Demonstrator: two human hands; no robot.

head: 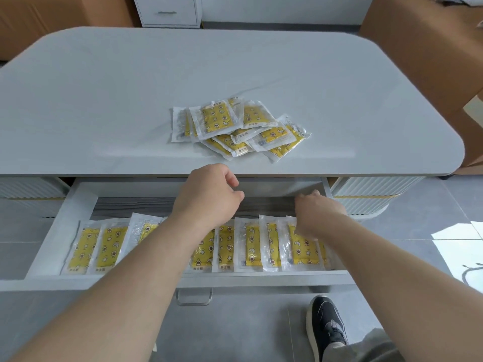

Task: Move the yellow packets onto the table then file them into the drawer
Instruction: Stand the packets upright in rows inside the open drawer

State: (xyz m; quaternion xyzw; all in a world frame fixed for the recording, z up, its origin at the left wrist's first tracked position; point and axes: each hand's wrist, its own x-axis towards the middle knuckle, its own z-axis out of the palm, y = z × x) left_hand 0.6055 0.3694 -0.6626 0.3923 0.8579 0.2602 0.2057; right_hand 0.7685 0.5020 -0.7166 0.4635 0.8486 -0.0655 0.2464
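packets (pixel 240 129) heaped on the table (pixel 104 87) beyond both hands; left hand (pixel 211 192) loosely curled, empty, above the drawer (pixel 81 205); right hand (pixel 317 212) perhaps touching the filed row (pixel 109 249), grip unclear; forearms cover part

Yellow packets (pixel 240 126): glossy, crinkled clear plastic wrap. Table (pixel 130 82): smooth, matt grey top. Drawer (pixel 75 207): wood-grain floor, bright metal handle (pixel 194 303).
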